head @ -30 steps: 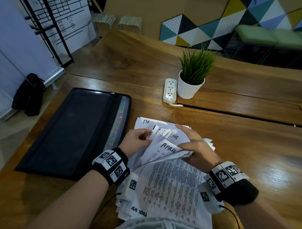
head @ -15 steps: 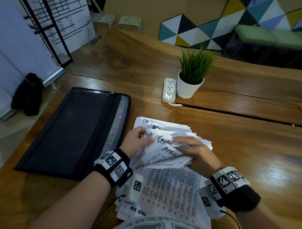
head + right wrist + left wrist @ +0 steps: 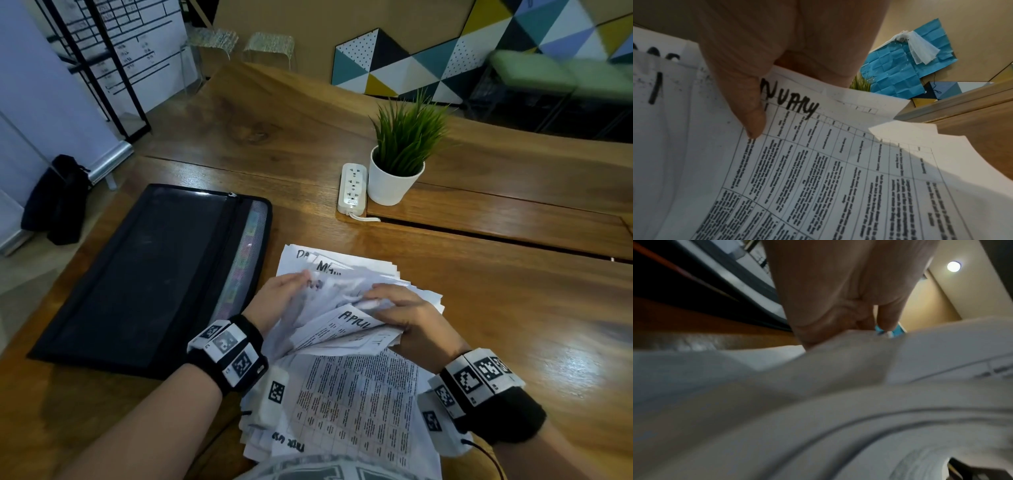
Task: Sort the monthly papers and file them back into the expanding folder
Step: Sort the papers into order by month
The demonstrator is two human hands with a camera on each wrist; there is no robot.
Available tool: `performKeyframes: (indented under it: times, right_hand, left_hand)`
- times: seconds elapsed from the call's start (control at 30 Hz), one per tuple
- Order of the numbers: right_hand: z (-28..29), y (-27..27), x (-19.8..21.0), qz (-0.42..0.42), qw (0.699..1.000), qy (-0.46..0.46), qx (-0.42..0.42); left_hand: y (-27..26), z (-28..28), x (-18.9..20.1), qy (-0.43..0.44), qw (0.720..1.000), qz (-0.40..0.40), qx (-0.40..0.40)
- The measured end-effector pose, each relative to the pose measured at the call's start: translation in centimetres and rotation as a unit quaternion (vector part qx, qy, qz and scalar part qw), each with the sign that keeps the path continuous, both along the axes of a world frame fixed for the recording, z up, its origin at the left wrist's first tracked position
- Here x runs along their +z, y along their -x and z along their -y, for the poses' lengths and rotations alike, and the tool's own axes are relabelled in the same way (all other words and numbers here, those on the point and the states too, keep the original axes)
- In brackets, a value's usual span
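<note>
None of the papers [image 3: 346, 394] looks filed yet: we hold the whole stack just right of the expanding folder [image 3: 147, 277] on the surface [image 3: 513, 325], left hand [image 3: 277, 298] pinching sheet edges, right hand [image 3: 407, 315] gripping a lifted bundle, sorting barely begun.

White papers [image 3: 356, 401] black-printed grids; black folder [image 3: 137, 274]; brown wooden table [image 3: 513, 308]; white pot [image 3: 390, 188].

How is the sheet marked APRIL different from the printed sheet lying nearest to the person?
The APRIL sheet is lifted and bent, pinched by the right hand; the nearest printed sheet lies flat and unheld. APRIL shows a handwritten heading; the other shows dense table text. Both are white papers of one pile.
</note>
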State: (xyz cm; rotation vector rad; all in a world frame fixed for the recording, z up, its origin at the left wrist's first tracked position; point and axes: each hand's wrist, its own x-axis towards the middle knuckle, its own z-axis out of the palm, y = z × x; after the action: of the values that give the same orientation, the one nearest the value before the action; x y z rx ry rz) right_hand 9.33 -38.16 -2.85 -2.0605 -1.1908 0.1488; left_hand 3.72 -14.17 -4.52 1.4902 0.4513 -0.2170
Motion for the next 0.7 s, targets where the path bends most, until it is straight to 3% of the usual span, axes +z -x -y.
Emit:
performKeyframes:
  times: [0.1, 0.17, 0.23, 0.33, 0.4, 0.5, 0.7]
  right_hand:
    - [-0.1, -0.2, 0.0, -0.091, 0.996, -0.006, -0.021]
    - [-0.4, -0.4, 0.1, -0.009, 1.000, 0.022, -0.009]
    - [-0.4, -0.7, 0.4, 0.068, 0.997, 0.040, 0.001]
    - [-0.3, -0.1, 0.9, 0.060, 0.997, 0.037, -0.009]
    - [-0.3, 0.3, 1.2, 0.023, 0.998, 0.048, -0.030]
    - [0.1, 0.4, 0.7, -0.005, 0.998, 0.050, -0.042]
    - [-0.3, 0.7, 1.1, -0.034, 0.998, -0.007, -0.056]
  left_hand:
    - [0.4, 0.4, 1.0, 0.002, 0.994, -0.053, -0.090]
    - [0.1, 0.6, 1.4, -0.006, 0.992, -0.055, -0.110]
    - [-0.3, 0.7, 0.9, -0.044, 0.994, -0.026, -0.092]
    - [-1.1, 0.5, -0.4, -0.170, 0.984, -0.001, -0.051]
    - [-1.4, 0.6, -0.8, -0.193, 0.980, -0.021, -0.042]
    - [-1.7, 0.9, -0.7, -0.201, 0.979, -0.017, -0.038]
    - [-0.6, 0.8, -0.1, -0.111, 0.991, 0.034, -0.071]
